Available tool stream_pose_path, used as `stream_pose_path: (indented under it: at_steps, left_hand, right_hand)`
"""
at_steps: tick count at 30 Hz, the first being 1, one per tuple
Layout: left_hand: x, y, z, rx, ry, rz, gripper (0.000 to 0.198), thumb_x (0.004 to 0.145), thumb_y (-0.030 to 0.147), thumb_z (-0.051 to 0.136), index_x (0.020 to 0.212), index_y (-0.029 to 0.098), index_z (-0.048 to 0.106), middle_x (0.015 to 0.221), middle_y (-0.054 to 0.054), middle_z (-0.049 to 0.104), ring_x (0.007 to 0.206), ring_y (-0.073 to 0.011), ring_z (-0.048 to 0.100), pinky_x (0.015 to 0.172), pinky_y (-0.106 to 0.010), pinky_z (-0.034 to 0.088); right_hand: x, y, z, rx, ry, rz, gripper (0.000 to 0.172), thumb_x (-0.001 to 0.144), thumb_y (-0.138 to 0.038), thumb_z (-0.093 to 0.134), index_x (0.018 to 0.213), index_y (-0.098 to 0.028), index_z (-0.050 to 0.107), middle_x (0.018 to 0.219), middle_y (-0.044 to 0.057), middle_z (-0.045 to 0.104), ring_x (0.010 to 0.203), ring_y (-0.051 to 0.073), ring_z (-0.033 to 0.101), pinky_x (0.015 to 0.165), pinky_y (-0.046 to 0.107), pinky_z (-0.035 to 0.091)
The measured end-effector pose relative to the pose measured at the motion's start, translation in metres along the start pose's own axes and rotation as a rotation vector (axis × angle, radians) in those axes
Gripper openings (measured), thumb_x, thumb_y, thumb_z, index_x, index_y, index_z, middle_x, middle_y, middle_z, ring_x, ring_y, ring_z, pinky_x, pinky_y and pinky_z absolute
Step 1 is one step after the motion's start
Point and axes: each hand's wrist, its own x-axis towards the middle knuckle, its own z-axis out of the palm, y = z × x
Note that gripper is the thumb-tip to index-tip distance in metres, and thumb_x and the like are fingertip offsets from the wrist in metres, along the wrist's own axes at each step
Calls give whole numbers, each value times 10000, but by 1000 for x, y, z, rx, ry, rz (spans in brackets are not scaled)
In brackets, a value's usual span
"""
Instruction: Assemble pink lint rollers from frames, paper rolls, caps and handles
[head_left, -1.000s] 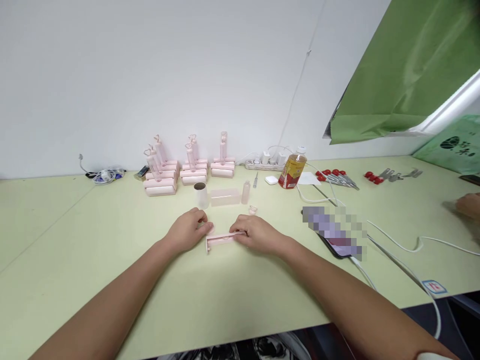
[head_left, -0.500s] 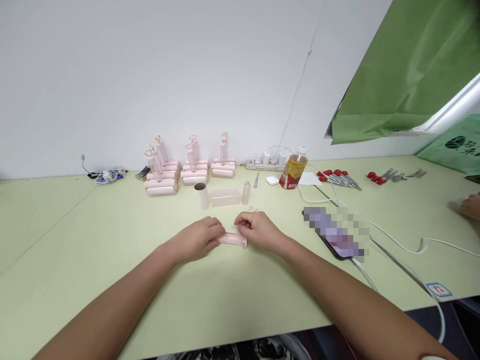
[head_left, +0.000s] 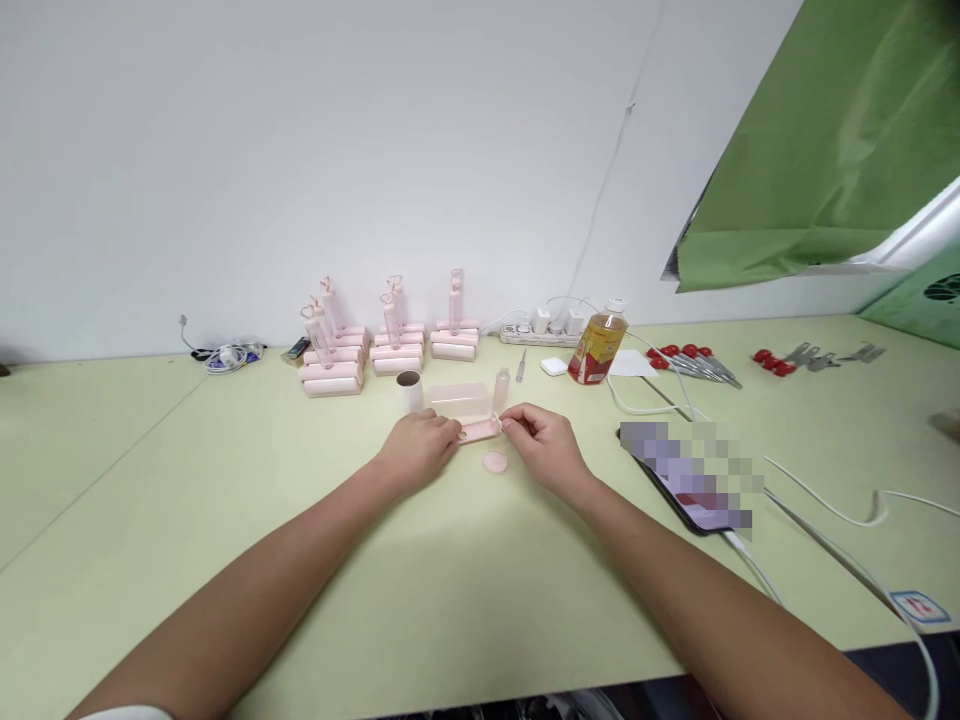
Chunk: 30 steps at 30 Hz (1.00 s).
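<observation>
My left hand (head_left: 420, 447) is closed on one end of a narrow pink plastic part (head_left: 477, 432), keeping it just above or on the table. At that part's other end, my right hand (head_left: 545, 446) pinches a small pale piece (head_left: 498, 424), its shape mostly covered by the fingers. A round pink disc (head_left: 495, 462) lies flat on the table in front of the part. Behind my hands stand a clear pink bottle-like tube (head_left: 501, 390), a translucent pink box-shaped cover (head_left: 459, 400) and a white paper roll (head_left: 410, 391) with a brown core.
Several pink lint rollers (head_left: 331, 378) with heart-topped handles stand along the wall. Right of them are a power strip (head_left: 525, 333), a drink bottle (head_left: 598, 345), red-ended metal tools (head_left: 694, 364) and a phone (head_left: 682, 480) with a white cable. A screwdriver (head_left: 520, 366) lies behind the tube.
The pink part has moved away from me, towards the box-shaped cover. My right fingers now pinch a small pale piece at its end. The round disc now shows on the table.
</observation>
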Motion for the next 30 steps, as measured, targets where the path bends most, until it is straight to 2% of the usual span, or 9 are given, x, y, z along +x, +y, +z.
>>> stream_pose_path:
  at_steps: [4,6,10,14,17,20,23,26,30]
  left_hand:
    - [3,6,6,71,-23,-38,251,956,229,396,874,186,629,818,-56,688,783,-221,592,616,-323,414]
    - [4,8,2,96,-20,-45,243,945,212,407,874,173,635,876,-71,689,825,-228,595,628,-326,430]
    - [19,10,-27,27,82,-60,218,922,282,463,979,177,645,1037,-84,679,974,-244,591,712,-326,468]
    - [72,-13,-70,-188,216,-257,315,940,316,412,1176,210,593,1115,-62,678,982,-239,616,810,-344,476]
    - [126,-44,-85,-231,237,-384,404,909,240,437,1304,189,506,1221,-101,632,1049,-259,601,877,-366,462]
    - [168,-71,-78,-226,208,-420,537,873,196,475,1406,194,411,1316,-162,549,1138,-298,560,913,-399,444]
    - [190,-85,-63,-245,186,-421,584,857,209,513,1426,183,383,1323,-189,534,1146,-311,557,911,-401,441]
    - [197,-92,-52,-274,148,-431,521,863,213,513,1375,163,429,1208,-172,621,1061,-280,602,850,-356,461]
    - [195,-93,-50,-273,189,-434,367,883,166,464,1246,185,515,1118,-147,662,998,-258,619,815,-345,459]
  right_hand:
    - [-2,2,4,-6,-60,-24,181,832,-299,547,807,-177,678,610,-24,565,553,124,473,534,237,351]
    - [-5,1,6,-24,-120,-70,176,847,-289,536,805,-182,669,595,-30,554,536,118,461,532,234,350]
    - [-12,-6,12,-106,-255,-204,154,851,-232,525,794,-185,660,627,-14,583,550,119,478,559,237,369]
    - [-19,-12,21,-174,-393,-330,167,857,-197,513,881,-182,677,796,41,676,644,140,557,624,254,413]
    - [-23,-14,28,-191,-445,-410,196,866,-197,505,937,-174,687,832,62,687,669,148,580,650,262,436]
    - [-25,-15,29,-189,-465,-476,204,857,-192,506,935,-167,693,803,63,688,662,151,585,642,260,443]
    - [-25,-16,24,-164,-462,-486,204,848,-185,507,921,-161,697,783,56,686,604,135,562,603,247,436]
    - [-24,-16,19,-138,-423,-461,208,857,-192,504,918,-157,700,765,51,675,579,126,543,586,243,428]
    - [-23,-16,16,-91,-371,-410,196,858,-207,522,916,-159,703,735,42,654,600,129,548,601,247,432]
